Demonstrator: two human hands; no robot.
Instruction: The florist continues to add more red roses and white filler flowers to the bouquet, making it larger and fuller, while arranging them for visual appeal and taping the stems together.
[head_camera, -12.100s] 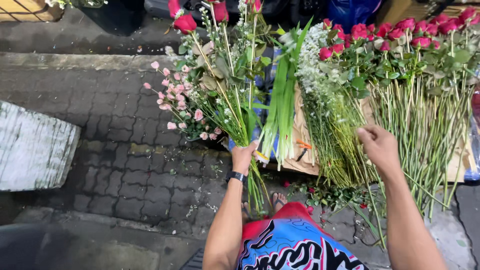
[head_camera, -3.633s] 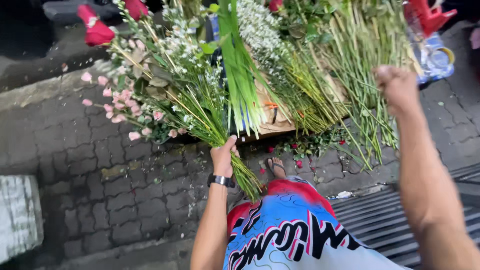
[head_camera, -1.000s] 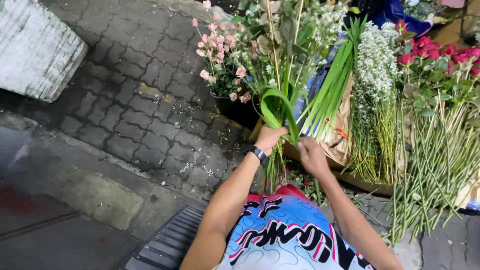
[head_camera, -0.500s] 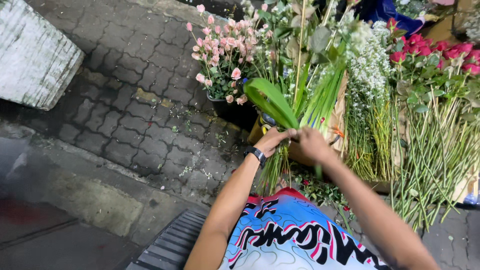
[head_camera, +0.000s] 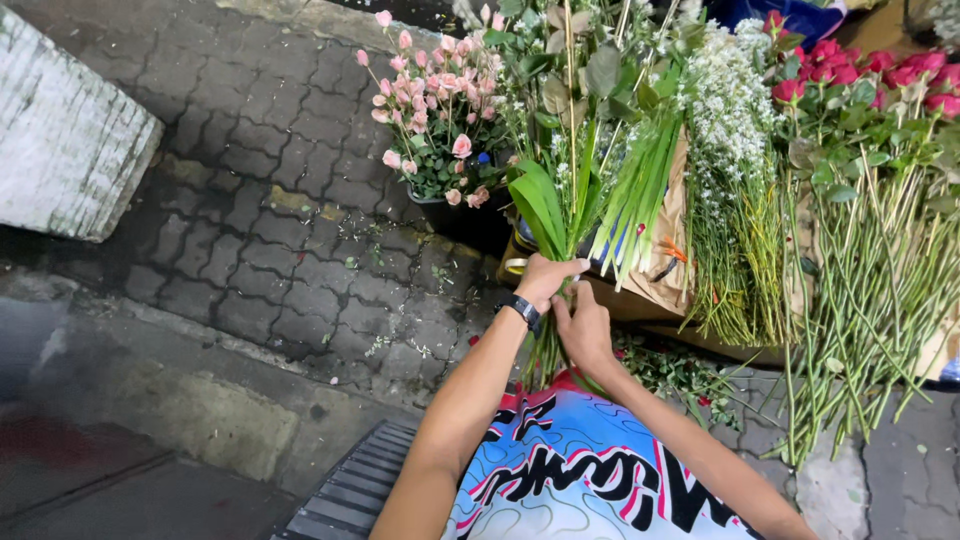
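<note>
I see left hand (head_camera: 548, 280) clamped round bunch of stems (head_camera: 560, 215), upright above lap; right hand (head_camera: 585, 325) pinching stems just below, likely steadying; pink roses (head_camera: 435, 100) beside, paving (head_camera: 250, 220) underneath

Centre: the left hand (head_camera: 548, 279) grips the bouquet stems (head_camera: 545, 355), the right hand (head_camera: 583, 325) touching them just at its 4 o'clock.
12 o'clock: folded leaves (head_camera: 540, 205) rise from the left hand's grip, a leaf bundle (head_camera: 640, 185) just to their right.
11 o'clock: potted spray roses (head_camera: 435, 115) stand on the paving (head_camera: 260, 220).
2 o'clock: small-flowered sprays (head_camera: 735, 170) lie on wrapping paper (head_camera: 665, 265), apparently over a crate.
3 o'clock: long-stemmed roses (head_camera: 880, 230).
9 o'clock: a block (head_camera: 65, 150), well apart.
7 o'clock: a grate (head_camera: 345, 490).
</note>
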